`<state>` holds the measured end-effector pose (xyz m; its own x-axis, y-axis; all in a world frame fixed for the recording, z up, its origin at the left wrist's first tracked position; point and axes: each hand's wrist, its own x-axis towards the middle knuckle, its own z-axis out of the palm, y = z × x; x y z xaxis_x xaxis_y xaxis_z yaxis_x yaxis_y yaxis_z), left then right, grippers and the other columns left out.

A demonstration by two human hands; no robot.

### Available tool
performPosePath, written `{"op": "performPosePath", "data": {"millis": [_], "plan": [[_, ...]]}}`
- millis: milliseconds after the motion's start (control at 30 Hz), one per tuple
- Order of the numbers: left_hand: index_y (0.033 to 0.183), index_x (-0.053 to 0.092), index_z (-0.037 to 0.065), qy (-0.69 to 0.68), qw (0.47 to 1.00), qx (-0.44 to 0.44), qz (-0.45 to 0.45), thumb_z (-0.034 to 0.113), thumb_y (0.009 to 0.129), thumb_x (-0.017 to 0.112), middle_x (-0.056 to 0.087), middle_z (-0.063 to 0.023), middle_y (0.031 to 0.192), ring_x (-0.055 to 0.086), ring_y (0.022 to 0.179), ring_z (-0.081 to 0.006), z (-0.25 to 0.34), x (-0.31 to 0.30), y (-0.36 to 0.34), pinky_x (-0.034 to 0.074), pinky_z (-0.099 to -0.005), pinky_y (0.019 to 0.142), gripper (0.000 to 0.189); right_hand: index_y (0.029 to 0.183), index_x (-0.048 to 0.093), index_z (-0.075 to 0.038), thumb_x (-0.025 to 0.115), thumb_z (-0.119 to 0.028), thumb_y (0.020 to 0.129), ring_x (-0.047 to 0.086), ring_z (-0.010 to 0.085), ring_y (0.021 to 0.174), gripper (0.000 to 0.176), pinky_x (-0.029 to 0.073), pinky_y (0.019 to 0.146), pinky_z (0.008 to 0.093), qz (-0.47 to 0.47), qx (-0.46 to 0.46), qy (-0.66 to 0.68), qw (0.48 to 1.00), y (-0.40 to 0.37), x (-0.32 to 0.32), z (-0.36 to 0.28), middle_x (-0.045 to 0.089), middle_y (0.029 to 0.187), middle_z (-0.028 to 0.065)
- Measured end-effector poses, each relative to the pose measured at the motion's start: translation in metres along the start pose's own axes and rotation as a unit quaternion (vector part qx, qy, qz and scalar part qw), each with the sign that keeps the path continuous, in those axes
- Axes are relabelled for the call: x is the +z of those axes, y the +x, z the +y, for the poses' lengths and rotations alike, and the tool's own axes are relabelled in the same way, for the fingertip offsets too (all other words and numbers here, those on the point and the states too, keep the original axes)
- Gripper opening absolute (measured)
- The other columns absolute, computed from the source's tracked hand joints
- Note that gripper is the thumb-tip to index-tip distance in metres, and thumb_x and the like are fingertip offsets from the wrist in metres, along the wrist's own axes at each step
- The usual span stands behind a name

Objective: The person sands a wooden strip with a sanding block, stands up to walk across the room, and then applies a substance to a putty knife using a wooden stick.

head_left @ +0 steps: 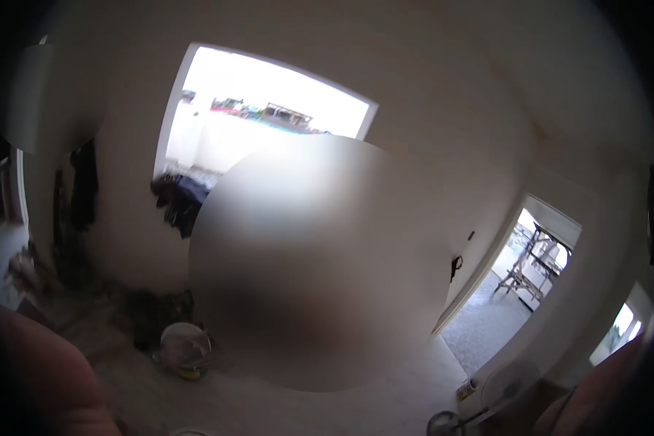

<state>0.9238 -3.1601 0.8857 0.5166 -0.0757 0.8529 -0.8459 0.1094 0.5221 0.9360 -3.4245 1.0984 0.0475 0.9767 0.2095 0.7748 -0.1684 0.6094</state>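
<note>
Part of my left hand or forearm (54, 374) looms very close to the camera at the lower left, dark and out of focus. At the lower right edge, my right hand or forearm (596, 389) shows in the same way. The fingers of both are out of view, so what they hold or touch cannot be made out. Beyond the left one, a whitish round bucket (185, 345) stands on the floor. Near the right one are what looks like a standing fan (509, 385) and a small can (466, 389).
A large blurred disc covers the middle of the view. Dark clothing (182, 200) hangs at the bright window (269, 131), and more hangs on the left (83, 185). At right, a doorway (512, 291) opens outside, where a wooden frame (534, 269) stands.
</note>
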Motion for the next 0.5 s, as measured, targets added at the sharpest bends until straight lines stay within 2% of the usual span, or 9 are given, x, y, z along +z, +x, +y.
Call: {"op": "performPosePath", "data": {"millis": [100, 133, 233, 333, 400, 433, 467, 500], "plan": [[0.126, 0.062, 0.001, 0.041, 0.999, 0.02, -0.007, 0.017, 0.102, 0.056, 0.064, -0.0073, 0.126, 0.061, 0.103, -0.0141, -0.034, -0.003, 0.005, 0.047, -0.0277, 0.096, 0.029, 0.108, 0.067, 0.001, 0.058, -0.017, 0.1, 0.065, 0.03, 0.097, 0.022, 0.053, 0.095, 0.05, 0.014, -0.017, 0.032, 0.999, 0.019, 0.05, 0.027, 0.069, 0.1, 0.0155], [0.127, 0.062, 0.001, 0.056, 0.997, 0.043, -0.007, 0.017, 0.102, 0.056, 0.064, -0.0072, 0.126, 0.061, 0.103, -0.0141, -0.027, -0.018, -0.013, 0.047, -0.0277, 0.096, 0.029, 0.109, 0.068, 0.001, 0.058, -0.017, 0.1, 0.065, 0.03, 0.096, 0.022, 0.053, 0.095, 0.0499, 0.023, -0.024, 0.04, 0.999, 0.039, 0.061, 0.011, 0.069, 0.1, 0.0153], [0.128, 0.061, 0.001, 0.136, 0.981, 0.136, 0.019, 0.018, 0.103, 0.056, 0.064, -0.0069, 0.127, 0.06, 0.105, -0.0141, -0.016, -0.042, -0.02, 0.047, -0.0277, 0.097, 0.03, 0.109, 0.068, 0.001, 0.06, -0.018, 0.1, 0.065, 0.0299, 0.096, 0.022, 0.053, 0.095, 0.0499, 0.052, -0.039, 0.083, 0.994, 0.057, 0.095, 0.017, 0.069, 0.1, 0.015], [0.128, 0.061, 0.001, 0.264, 0.941, 0.172, 0.119, 0.019, 0.104, 0.056, 0.063, -0.0066, 0.128, 0.06, 0.106, -0.0141, -0.003, -0.096, -0.021, 0.047, -0.0278, 0.098, 0.03, 0.109, 0.068, 0.001, 0.061, -0.018, 0.1, 0.065, 0.0298, 0.095, 0.022, 0.052, 0.095, 0.0499, 0.083, -0.033, 0.176, 0.98, 0.093, 0.149, 0.04, 0.069, 0.099, 0.0146], [0.129, 0.061, 0.001, 0.367, 0.891, 0.119, 0.238, 0.02, 0.105, 0.056, 0.063, -0.0064, 0.129, 0.06, 0.107, -0.0141, -0.001, -0.134, -0.049, 0.047, -0.0278, 0.098, 0.03, 0.11, 0.068, 0.0, 0.062, -0.019, 0.1, 0.065, 0.0297, 0.095, 0.022, 0.052, 0.095, 0.0498, 0.093, 0.0, 0.25, 0.964, 0.116, 0.195, 0.053, 0.069, 0.099, 0.0143], [0.129, 0.061, 0.001, 0.404, 0.857, 0.031, 0.319, 0.02, 0.105, 0.056, 0.063, -0.0064, 0.129, 0.06, 0.108, -0.0141, -0.007, -0.142, -0.071, 0.047, -0.0278, 0.098, 0.031, 0.11, 0.068, 0.0, 0.063, -0.019, 0.1, 0.065, 0.0296, 0.095, 0.022, 0.052, 0.095, 0.0498, 0.096, 0.018, 0.287, 0.953, 0.123, 0.224, 0.056, 0.069, 0.099, 0.0142], [0.13, 0.061, 0.001, 0.416, 0.809, -0.099, 0.403, 0.02, 0.106, 0.056, 0.063, -0.0063, 0.13, 0.06, 0.108, -0.0141, -0.018, -0.153, -0.102, 0.047, -0.0278, 0.099, 0.031, 0.11, 0.068, 0.0, 0.063, -0.019, 0.1, 0.065, 0.0296, 0.095, 0.022, 0.052, 0.094, 0.0498, 0.082, 0.046, 0.334, 0.938, 0.134, 0.261, 0.056, 0.069, 0.099, 0.0141], [0.13, 0.061, 0.001, 0.401, 0.751, -0.242, 0.465, 0.021, 0.106, 0.057, 0.063, -0.0062, 0.13, 0.059, 0.109, -0.0141, -0.039, -0.166, -0.137, 0.047, -0.0278, 0.099, 0.031, 0.11, 0.069, -0.003, 0.071, -0.01, 0.092, 0.066, 0.0273, 0.094, 0.019, 0.053, 0.091, 0.0429, 0.057, 0.06, 0.376, 0.923, 0.146, 0.309, 0.053, 0.071, 0.099, 0.0101]]}}
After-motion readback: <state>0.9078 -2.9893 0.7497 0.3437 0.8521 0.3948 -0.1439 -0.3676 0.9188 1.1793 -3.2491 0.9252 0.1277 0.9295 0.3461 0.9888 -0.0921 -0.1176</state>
